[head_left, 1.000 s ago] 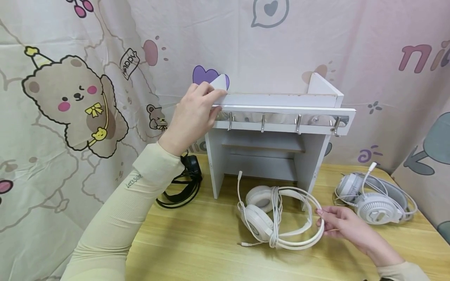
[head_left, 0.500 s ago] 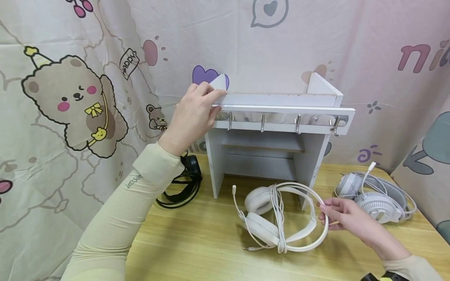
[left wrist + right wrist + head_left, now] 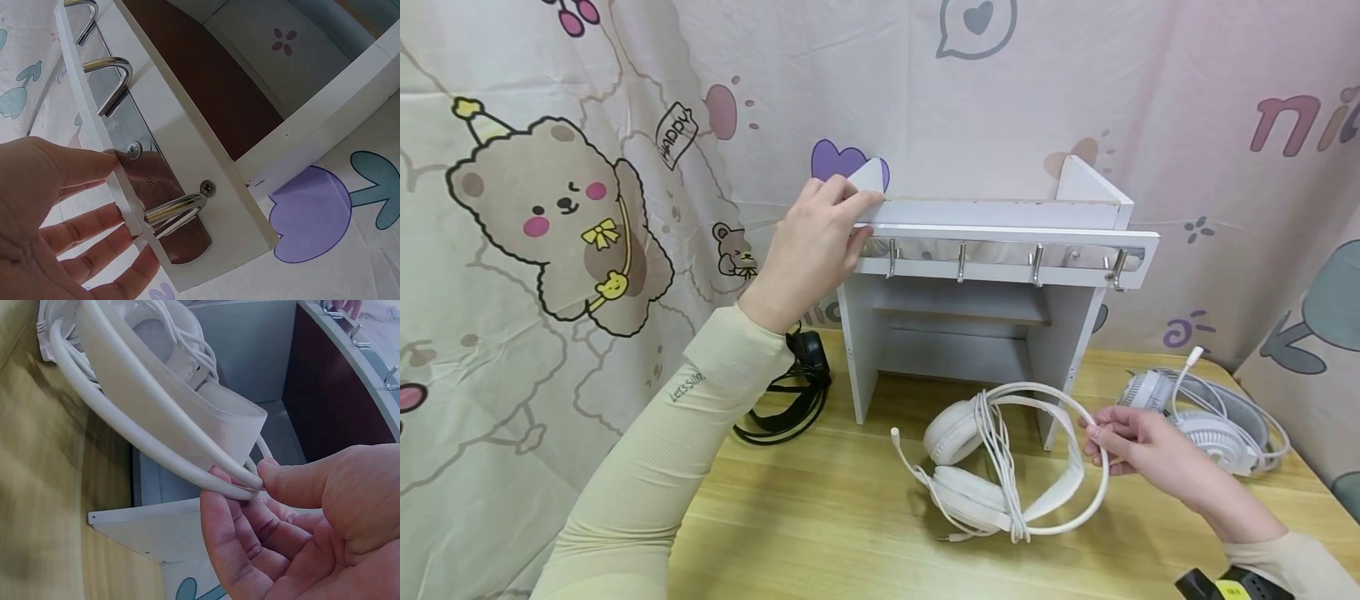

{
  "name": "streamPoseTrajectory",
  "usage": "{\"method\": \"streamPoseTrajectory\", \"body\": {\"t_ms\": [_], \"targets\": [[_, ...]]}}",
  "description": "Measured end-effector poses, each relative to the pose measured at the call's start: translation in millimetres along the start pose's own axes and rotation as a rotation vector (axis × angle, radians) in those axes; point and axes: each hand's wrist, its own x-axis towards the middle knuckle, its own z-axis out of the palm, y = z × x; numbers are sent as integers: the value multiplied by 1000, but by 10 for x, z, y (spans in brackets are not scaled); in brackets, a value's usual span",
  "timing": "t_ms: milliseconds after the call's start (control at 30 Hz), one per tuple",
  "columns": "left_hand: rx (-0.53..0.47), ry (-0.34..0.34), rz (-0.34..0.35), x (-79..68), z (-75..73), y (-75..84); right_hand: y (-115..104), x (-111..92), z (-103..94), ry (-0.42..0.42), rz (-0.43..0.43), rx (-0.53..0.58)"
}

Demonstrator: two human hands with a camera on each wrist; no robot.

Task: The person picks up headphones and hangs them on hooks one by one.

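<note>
My left hand (image 3: 816, 242) grips the left end of the white board with metal hooks (image 3: 1000, 252) along the front top of a small white shelf (image 3: 955, 354). In the left wrist view, its thumb and fingers lie along the edge of that hook board (image 3: 194, 137), beside an end hook (image 3: 178, 212). My right hand (image 3: 1150, 454) pinches the outer headband tubes of a white headset (image 3: 955, 433). The headset tilts in front of the shelf, its cable bundled round the ear cups and its microphone boom pointing left. Thumb and fingertips meet on the tubes (image 3: 162, 450) in the right wrist view.
Another white headset (image 3: 1213, 437) lies on the wooden table (image 3: 820, 517) at the right, partly behind my right hand. A black headset (image 3: 808, 354) with coiled cable sits left of the shelf, partly hidden by my sleeve. A patterned curtain (image 3: 962, 100) hangs behind.
My right hand has drawn the white headset slightly right and turned it, its headband side rising a little and the microphone tip dropping. My left hand has stayed in place.
</note>
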Motion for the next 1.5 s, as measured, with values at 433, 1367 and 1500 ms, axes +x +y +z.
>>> {"method": "streamPoseTrajectory", "body": {"t_ms": [433, 1367, 1500], "targets": [[0, -21, -1, 13, 5, 8, -256, 40, -65, 165, -22, -271], [-5, -5, 8, -23, -3, 6, -724, -55, -238, 499, -367, -774], [0, 0, 1, -13, -10, 15, -807, -98, -312, 536, -393, -800]]}}
